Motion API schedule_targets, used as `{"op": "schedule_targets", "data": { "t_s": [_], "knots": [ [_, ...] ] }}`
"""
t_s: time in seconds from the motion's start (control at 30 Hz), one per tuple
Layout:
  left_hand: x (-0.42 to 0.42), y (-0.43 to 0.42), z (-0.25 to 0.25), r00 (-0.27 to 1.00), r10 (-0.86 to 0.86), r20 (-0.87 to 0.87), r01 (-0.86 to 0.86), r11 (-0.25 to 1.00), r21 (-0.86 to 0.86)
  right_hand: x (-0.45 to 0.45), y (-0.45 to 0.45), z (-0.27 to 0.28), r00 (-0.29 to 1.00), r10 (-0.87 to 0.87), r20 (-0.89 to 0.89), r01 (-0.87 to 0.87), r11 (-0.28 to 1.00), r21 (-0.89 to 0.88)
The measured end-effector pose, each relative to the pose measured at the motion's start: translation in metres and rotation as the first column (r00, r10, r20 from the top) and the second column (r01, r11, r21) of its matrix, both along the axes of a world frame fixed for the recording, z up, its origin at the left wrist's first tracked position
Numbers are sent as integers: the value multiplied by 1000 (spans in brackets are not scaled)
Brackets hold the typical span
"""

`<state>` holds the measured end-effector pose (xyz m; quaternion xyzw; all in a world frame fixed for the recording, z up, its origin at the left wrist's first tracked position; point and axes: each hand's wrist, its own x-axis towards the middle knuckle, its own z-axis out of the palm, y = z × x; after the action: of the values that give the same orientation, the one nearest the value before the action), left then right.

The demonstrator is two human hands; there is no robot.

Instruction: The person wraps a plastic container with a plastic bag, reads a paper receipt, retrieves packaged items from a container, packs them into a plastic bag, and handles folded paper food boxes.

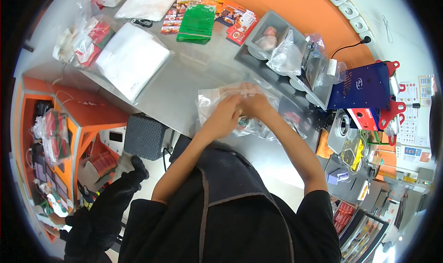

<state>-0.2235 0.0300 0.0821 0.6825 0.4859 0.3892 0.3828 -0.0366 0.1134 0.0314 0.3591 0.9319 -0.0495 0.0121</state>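
Observation:
A clear plastic bag (207,104) lies on the steel counter (177,101) in front of my body, with a small dark green item partly visible inside. My left hand (227,115) is on the bag, its fingers bent together at the upper part. Close beside it on the right, my right hand (254,105) is also closed on the bag, near its top edge. The two hands almost touch. More crumpled clear plastic (291,124) lies to the right of my right hand.
White bag stacks (134,57) lie at the upper left, with a green packet (197,24) and leaflets (242,23) at the back. Grey bins (272,25) and a blue machine (362,86) stand right. Another person in black (108,214) is at lower left, beside an orange shelf (83,110).

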Motion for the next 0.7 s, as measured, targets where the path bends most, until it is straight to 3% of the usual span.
{"op": "schedule_targets", "data": {
  "t_s": [0.1,0.13,0.2,0.27,0.33,0.37,0.43,0.47,0.53,0.57,0.63,0.67,0.7],
  "knots": [
    [-6,2,10,989,10,148,4,996,-92,0,1,0,976,72,206,-80,996,32],
    [-8,2,12,973,22,232,8,992,-124,-2,-3,-1,979,74,190,-84,995,45],
    [-16,1,19,980,-7,198,24,996,-84,-2,-3,1,982,75,175,-87,994,62],
    [-28,-1,33,986,-29,164,37,998,-46,-15,0,36,927,119,356,-66,985,-158],
    [-42,-12,51,921,123,370,-57,981,-184,-17,1,47,919,119,375,-59,984,-169],
    [-50,-17,42,922,121,369,-56,982,-182,-17,0,49,913,116,392,-47,982,-182],
    [-65,-24,6,834,401,380,-405,911,-75,-19,-5,51,932,43,359,19,986,-168],
    [-70,-26,-8,835,399,379,-402,913,-75,-19,-6,50,945,-29,326,84,984,-158],
    [-77,-31,-38,856,459,238,-444,888,-119,-10,-7,47,966,-14,257,69,976,-205],
    [-79,-32,-54,856,460,238,-444,888,-119,-7,-5,47,983,1,185,44,969,-244],
    [-80,-34,-87,944,274,182,-213,931,-295,-9,2,50,975,40,219,21,962,-273],
    [-79,-33,-97,941,284,184,-223,929,-294,-10,6,51,965,76,251,4,954,-301],
    [-78,-31,-107,975,153,162,-118,971,-207,-9,8,51,964,85,253,-5,954,-301]
  ]
}}
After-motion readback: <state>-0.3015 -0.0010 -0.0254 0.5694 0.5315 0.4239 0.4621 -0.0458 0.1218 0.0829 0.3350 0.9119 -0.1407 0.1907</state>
